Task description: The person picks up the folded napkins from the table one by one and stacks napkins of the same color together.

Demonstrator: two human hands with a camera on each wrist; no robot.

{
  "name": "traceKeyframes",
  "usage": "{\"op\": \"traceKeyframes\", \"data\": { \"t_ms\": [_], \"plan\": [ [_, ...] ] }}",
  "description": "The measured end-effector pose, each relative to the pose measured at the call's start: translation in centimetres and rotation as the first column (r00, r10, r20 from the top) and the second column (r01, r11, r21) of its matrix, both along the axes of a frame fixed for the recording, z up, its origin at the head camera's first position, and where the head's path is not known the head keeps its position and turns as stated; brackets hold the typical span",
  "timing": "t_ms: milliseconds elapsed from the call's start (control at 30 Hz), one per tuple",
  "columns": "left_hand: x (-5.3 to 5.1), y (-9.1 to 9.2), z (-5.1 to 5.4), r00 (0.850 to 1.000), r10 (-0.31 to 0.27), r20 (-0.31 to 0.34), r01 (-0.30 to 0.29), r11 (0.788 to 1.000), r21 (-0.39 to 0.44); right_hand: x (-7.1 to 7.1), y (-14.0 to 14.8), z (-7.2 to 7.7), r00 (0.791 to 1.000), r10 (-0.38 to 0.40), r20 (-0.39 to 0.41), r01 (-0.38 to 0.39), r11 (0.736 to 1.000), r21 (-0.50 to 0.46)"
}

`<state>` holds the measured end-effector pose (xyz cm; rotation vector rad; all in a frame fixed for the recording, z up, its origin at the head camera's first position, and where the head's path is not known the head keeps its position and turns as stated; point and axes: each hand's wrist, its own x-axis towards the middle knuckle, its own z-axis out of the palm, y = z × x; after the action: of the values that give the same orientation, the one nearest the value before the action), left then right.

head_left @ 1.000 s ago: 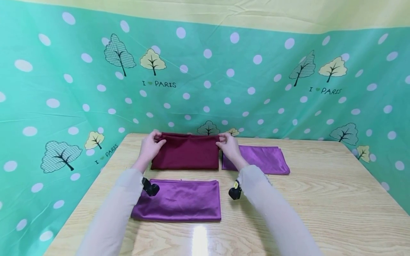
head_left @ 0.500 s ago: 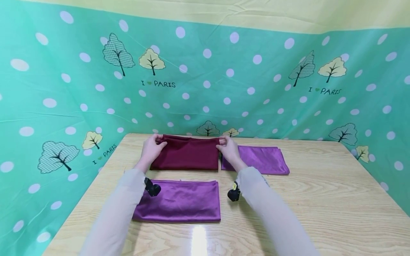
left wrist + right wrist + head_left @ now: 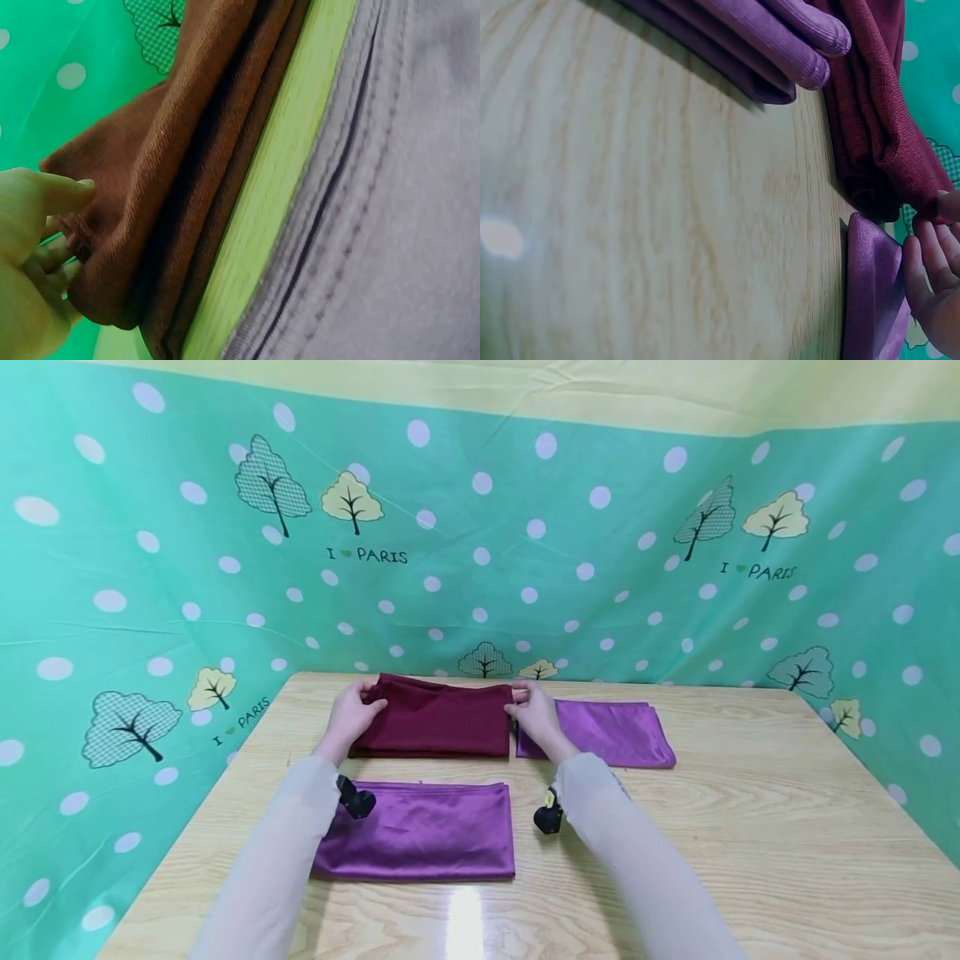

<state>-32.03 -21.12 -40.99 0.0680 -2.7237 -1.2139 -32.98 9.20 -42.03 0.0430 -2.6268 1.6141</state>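
Fabric (image 3: 442, 722), dark red and folded into layers, is lying between my two hands, its near edge resting along the desk (image 3: 765, 802) and its far edge sitting a little raised where I am holding it. My left hand (image 3: 354, 714) is pinching the far left corner, thumb pressing on top and fingers curling beneath; the corner there is standing up in a loose peak. My right hand (image 3: 534, 710) is pinching the far right corner between thumb and fingertip, its other fingers lying straighter. I am, as I judge it, straightening or turning the far edge of this folded piece, and the next move is probably calling for both hands to draw that edge level and lay it flat, since the left corner is sitting higher than the right. Nearer to me than the hands, partly under my left wrist, a purple cloth (image 3: 427, 831) is lying folded. A second purple cloth (image 3: 611, 731) is lying just to the right of my right hand, which is partly hiding it. I am seeing no box, basket or other container around the hands. Beyond them, a green dotted curtain (image 3: 480, 543) is hanging.
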Motion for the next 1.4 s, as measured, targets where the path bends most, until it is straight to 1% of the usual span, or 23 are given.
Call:
{"op": "traceKeyframes", "data": {
  "t_ms": [167,267,400,633,733,933,1100,1300,1400],
  "plan": [
    [-0.03,-0.4,-0.44,0.999,-0.009,0.046,0.01,1.0,-0.015,0.17,0.03,0.0,1.0,0.012,0.008,-0.012,1.0,-0.013],
    [-0.03,-0.44,-0.52,0.997,-0.012,0.07,0.014,1.0,-0.022,0.24,0.09,-0.04,1.0,0.022,0.016,-0.022,1.0,-0.012],
    [0.13,-0.37,-0.38,0.995,-0.018,0.093,0.023,0.998,-0.052,0.35,0.13,-0.1,0.999,0.037,0.014,-0.038,0.999,0.004],
    [0.38,-0.35,-0.17,0.994,-0.026,0.108,0.039,0.993,-0.115,0.69,0.3,-0.2,0.998,0.058,-0.004,-0.058,0.997,0.05],
    [0.37,-0.34,-0.1,0.993,-0.026,0.116,0.04,0.992,-0.122,0.74,0.36,-0.29,0.998,0.063,0.0,-0.063,0.996,0.065],
    [0.5,-0.34,0.18,0.989,-0.008,0.15,0.026,0.992,-0.121,0.83,0.41,-0.47,0.997,0.064,0.034,-0.067,0.995,0.075],
    [0.54,-0.46,0.11,0.991,0.007,0.134,0.01,0.993,-0.121,0.83,0.42,-0.44,0.996,0.075,0.041,-0.079,0.993,0.086],
    [0.39,-0.54,-0.3,0.997,0.037,0.061,-0.032,0.996,-0.078,0.96,0.42,-0.28,0.994,0.097,0.042,-0.102,0.987,0.123],
    [0.36,-0.44,-0.27,0.997,0.055,0.05,-0.053,0.997,-0.05,0.94,0.44,-0.29,0.994,0.1,0.041,-0.105,0.983,0.148]
  ]
}}
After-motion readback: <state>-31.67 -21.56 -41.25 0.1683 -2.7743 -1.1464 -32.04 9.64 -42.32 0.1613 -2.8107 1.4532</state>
